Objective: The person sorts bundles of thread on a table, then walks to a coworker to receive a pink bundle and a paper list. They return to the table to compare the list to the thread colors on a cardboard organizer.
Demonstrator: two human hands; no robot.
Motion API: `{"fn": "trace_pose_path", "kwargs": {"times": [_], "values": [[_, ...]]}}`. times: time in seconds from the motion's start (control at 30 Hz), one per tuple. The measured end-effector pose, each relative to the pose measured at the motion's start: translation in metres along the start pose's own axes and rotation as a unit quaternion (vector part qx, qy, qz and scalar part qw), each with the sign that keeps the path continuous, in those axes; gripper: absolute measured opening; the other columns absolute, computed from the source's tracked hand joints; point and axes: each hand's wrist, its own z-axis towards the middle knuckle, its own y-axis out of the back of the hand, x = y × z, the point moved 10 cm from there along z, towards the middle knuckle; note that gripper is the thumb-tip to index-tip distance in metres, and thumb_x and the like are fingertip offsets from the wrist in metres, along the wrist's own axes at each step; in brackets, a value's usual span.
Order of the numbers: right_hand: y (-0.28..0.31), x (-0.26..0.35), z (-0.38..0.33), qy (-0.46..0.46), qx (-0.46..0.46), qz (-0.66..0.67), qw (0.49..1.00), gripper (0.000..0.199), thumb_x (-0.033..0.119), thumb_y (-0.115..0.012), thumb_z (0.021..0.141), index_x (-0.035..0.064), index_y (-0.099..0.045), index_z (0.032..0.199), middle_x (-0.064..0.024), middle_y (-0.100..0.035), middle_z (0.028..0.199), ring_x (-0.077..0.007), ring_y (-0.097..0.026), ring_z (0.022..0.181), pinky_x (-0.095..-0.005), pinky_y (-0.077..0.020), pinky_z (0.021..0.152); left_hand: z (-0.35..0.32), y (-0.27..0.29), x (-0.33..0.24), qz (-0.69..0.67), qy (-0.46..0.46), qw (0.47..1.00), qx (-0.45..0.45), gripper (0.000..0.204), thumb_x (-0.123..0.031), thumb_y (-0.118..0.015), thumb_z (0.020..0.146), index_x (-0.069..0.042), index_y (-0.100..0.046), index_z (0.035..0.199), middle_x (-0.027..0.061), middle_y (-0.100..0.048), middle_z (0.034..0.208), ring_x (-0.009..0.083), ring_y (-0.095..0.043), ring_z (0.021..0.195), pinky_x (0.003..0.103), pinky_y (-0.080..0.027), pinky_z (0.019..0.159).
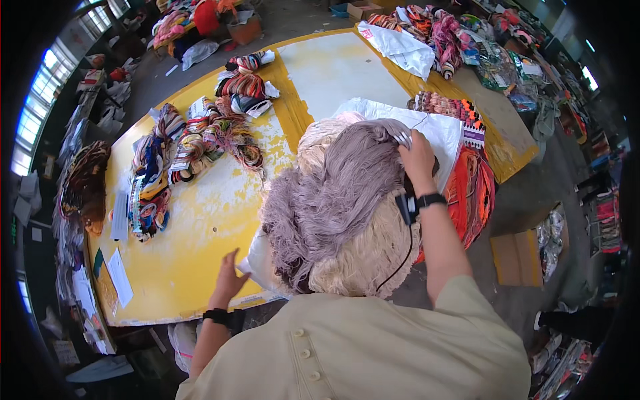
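A big hank of mauve-grey yarn (353,180) lies heaped over cream yarn (370,257) at the table's near edge. My right hand (418,160) is at the far right end of the grey hank, its fingers closed on the strands. My left hand (229,280) is held low at the left of the heap, fingers apart, close to a white plastic sheet (259,261); whether it touches the sheet I cannot tell. More of the white sheet shows beyond the heap. To the right hang orange-red yarn hanks (470,193).
Bundles of multicoloured yarn (190,150) lie on the yellow-and-white table (193,267) to the left. Paper sheets (119,278) rest near its left corner. A cardboard box (519,257) stands on the floor at right. More yarn and plastic bags (493,63) fill the far right.
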Motion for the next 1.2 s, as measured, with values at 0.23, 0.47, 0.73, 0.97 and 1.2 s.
{"fn": "trace_pose_path", "kwargs": {"times": [0.23, 0.47, 0.73, 0.97, 1.2], "values": [[0.064, 0.034, -0.097, -0.046, -0.021, 0.263, 0.964, 0.024, 0.011, -0.064, 0.084, 0.0059, -0.055, 0.106, -0.0165, -0.063, 0.084, -0.0301, -0.062, 0.071, -0.0363, -0.0488, 0.065, 0.023, 0.074, -0.174, -0.101, -0.098, 0.989, -0.051, 0.085, -0.007, -0.078, 0.071, -0.011, -0.033, 0.143, 0.0160, -0.039, 0.142, 0.0323, -0.043, 0.129, 0.044, -0.042, 0.101], [0.090, 0.241, -0.150, 0.314, 0.365, 0.400, 0.780, 0.038, 0.016, -0.077, 0.075, 0.0054, -0.058, 0.106, -0.0140, -0.064, 0.095, -0.0223, -0.066, 0.087, -0.0335, -0.0501, 0.075, 0.009, 0.060, -0.317, -0.204, -0.418, 0.885, -0.015, 0.064, -0.012, -0.079, 0.069, -0.005, -0.054, 0.127, 0.0142, -0.047, 0.139, 0.0277, -0.051, 0.119, 0.039, -0.039, 0.102], [-0.085, 0.184, 0.043, 0.269, 0.243, 0.101, 0.927, 0.073, 0.045, -0.077, 0.072, 0.0010, -0.052, 0.125, -0.0168, -0.054, 0.130, -0.0299, -0.050, 0.122, -0.0376, -0.0406, 0.101, -0.080, 0.101, -0.075, -0.796, -0.169, 0.581, -0.019, 0.043, -0.031, -0.055, 0.091, -0.012, -0.049, 0.128, 0.0057, -0.056, 0.119, 0.0194, -0.055, 0.109, 0.034, -0.047, 0.092], [-0.213, 0.161, 0.053, 0.175, 0.442, -0.182, 0.861, 0.113, 0.048, -0.084, 0.056, -0.0020, -0.032, 0.142, -0.0210, -0.046, 0.140, -0.0332, -0.043, 0.131, -0.0381, -0.0362, 0.108, -0.278, 0.260, -0.016, -0.664, -0.182, 0.590, -0.421, 0.036, -0.028, -0.041, 0.099, 0.000, -0.049, 0.121, -0.0006, -0.045, 0.080, 0.0055, -0.038, 0.052, 0.025, -0.035, 0.058], [-0.186, 0.230, -0.034, 0.452, 0.233, -0.041, 0.860, 0.049, 0.004, -0.068, 0.069, 0.0046, -0.053, 0.116, -0.0159, -0.055, 0.109, -0.0334, -0.056, 0.105, -0.0420, -0.0471, 0.088, -0.392, 0.272, 0.062, -0.607, -0.161, 0.670, -0.395, 0.053, -0.031, -0.033, 0.099, 0.001, -0.035, 0.141, 0.0107, -0.047, 0.129, 0.0164, -0.046, 0.106, 0.033, -0.033, 0.098]]}}
